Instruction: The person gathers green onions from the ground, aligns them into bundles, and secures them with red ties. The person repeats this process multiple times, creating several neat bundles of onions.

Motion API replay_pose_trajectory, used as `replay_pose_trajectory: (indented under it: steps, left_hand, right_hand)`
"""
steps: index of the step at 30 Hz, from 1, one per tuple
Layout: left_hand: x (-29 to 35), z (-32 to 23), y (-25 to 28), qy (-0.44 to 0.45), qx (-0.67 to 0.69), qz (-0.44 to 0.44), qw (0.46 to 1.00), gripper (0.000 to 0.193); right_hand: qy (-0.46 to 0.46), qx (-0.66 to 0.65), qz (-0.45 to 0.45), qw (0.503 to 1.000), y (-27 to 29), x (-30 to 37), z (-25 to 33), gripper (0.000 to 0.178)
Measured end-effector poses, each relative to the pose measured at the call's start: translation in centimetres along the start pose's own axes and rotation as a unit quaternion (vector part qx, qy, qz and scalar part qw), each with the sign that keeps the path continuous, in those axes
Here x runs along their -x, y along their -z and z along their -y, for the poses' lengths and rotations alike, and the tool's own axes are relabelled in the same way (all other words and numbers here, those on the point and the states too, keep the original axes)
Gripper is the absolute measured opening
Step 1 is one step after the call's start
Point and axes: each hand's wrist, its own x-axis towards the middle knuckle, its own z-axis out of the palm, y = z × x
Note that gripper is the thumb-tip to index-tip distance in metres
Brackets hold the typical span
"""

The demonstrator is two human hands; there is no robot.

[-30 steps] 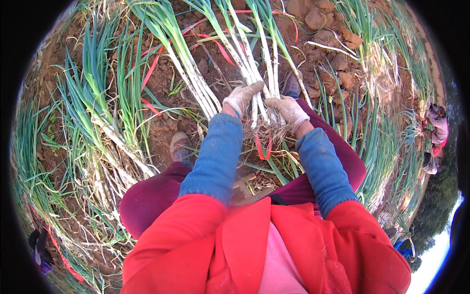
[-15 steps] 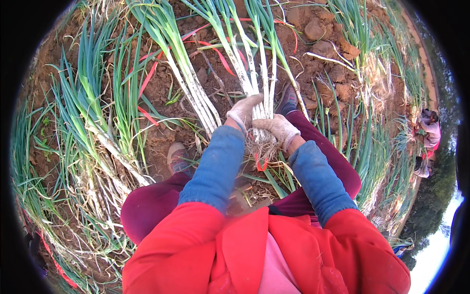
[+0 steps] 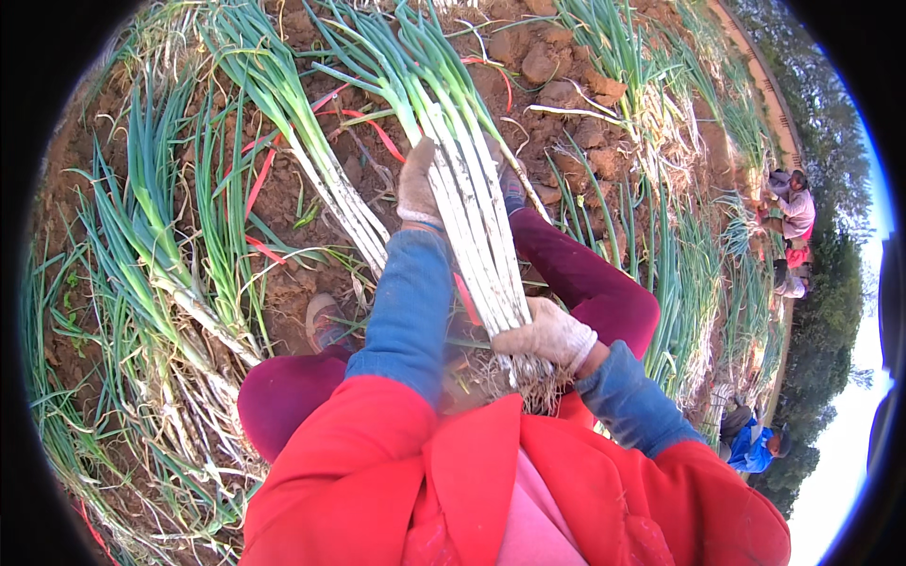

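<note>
A bunch of green onions (image 3: 477, 231) with long white stalks lies tilted across the space between my knees, green tops pointing away and tangled roots toward my body. My left hand (image 3: 418, 184), in a pale work glove, is wrapped round the upper stalks from the left side. Lower down, my gloved right hand (image 3: 547, 337) grips the white ends just above the roots. A second, smaller bundle of green onions (image 3: 335, 189) rests on the soil left of my left hand, its stalks slanting toward my left forearm.
Red ribbon strips (image 3: 260, 184) lie on the brown soil. Heaps of green onions (image 3: 179, 302) spread along the left, and more green onions (image 3: 651, 104) line the right. Clods of earth (image 3: 543, 61) sit ahead. Other people (image 3: 791, 212) are at the far right, one in blue (image 3: 752, 446).
The bunch has come nearer my body and its stalks are now gathered closer together. My right hand has moved down toward the roots; my left has shifted up and left along the stalks.
</note>
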Motion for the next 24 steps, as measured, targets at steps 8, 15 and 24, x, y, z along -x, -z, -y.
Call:
replay_pose_trajectory:
  steps: [8, 15, 24]
  left_hand:
    - [-6.8, -10.2, -12.0, -0.065, -0.212, 0.063, 0.973, 0.064]
    - [-8.7, -23.2, -12.4, -0.201, -0.337, -0.017, 0.919, 0.063]
    - [-10.6, -31.9, 3.0, -0.268, -0.445, -0.231, 0.823, 0.065]
  right_hand:
    - [0.109, -0.143, -0.019, 0.983, -0.6, 0.1, 5.2, 0.039]
    - [0.164, 0.046, -0.096, 0.981, -1.5, -11.4, 9.7, 0.044]
    - [0.073, 0.259, -0.165, 0.949, -6.7, -23.8, 4.4, 0.043]
